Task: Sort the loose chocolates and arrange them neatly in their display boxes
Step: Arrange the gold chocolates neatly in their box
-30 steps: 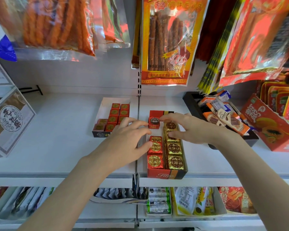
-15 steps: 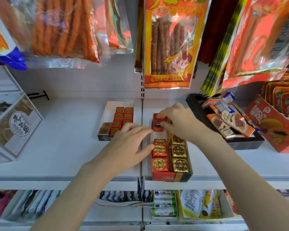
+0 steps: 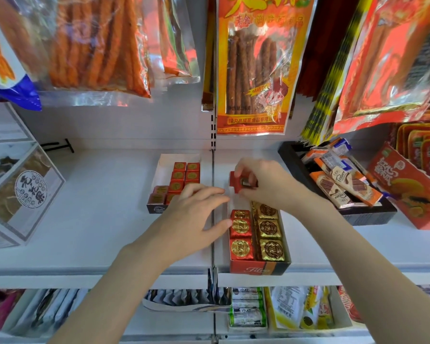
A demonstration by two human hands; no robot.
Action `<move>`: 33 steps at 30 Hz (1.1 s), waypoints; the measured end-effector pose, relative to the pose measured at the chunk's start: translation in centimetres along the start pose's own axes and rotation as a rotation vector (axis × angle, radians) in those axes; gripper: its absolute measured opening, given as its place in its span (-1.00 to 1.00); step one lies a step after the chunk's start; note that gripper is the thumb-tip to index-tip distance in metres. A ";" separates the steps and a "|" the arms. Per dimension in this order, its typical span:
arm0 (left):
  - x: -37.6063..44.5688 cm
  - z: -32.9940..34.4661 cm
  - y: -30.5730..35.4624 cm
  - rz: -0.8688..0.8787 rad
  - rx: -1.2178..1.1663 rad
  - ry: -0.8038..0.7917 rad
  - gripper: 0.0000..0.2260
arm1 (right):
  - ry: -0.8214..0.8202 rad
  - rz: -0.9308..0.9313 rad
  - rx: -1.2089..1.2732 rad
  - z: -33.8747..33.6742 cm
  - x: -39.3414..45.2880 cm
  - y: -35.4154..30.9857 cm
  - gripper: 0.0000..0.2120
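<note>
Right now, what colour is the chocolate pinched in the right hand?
Red wrapper, seen in the head view: chocolate in the right hand.

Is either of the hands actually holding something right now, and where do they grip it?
The right hand pinches a red chocolate by its right side, lifted above the box. The left hand holds nothing.

Bare shelf lies open left of the white box; hanging packets crowd overhead.
</note>
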State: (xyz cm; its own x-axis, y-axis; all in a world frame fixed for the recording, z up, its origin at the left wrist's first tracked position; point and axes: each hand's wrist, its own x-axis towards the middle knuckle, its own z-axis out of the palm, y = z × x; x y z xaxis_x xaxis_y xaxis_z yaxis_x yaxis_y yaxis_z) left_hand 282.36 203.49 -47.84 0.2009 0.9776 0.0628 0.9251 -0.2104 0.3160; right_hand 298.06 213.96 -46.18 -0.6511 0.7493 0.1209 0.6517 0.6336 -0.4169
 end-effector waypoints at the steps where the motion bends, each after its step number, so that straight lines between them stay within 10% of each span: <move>1: 0.0 0.0 0.2 0.006 0.000 0.004 -0.54 | 0.026 0.017 0.055 -0.8 -0.3 -0.2 -0.70; 33: 3.1 0.4 2.1 0.034 -0.050 0.080 -0.84 | 0.035 0.081 0.197 -2.2 -4.5 2.7 -0.69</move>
State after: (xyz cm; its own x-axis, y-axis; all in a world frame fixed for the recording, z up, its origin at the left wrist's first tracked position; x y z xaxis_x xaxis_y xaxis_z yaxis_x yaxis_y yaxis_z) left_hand 285.07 206.09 -47.40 0.2038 0.9675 0.1494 0.9006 -0.2451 0.3589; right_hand 303.57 212.69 -45.89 -0.5835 0.8046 0.1102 0.6105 0.5240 -0.5939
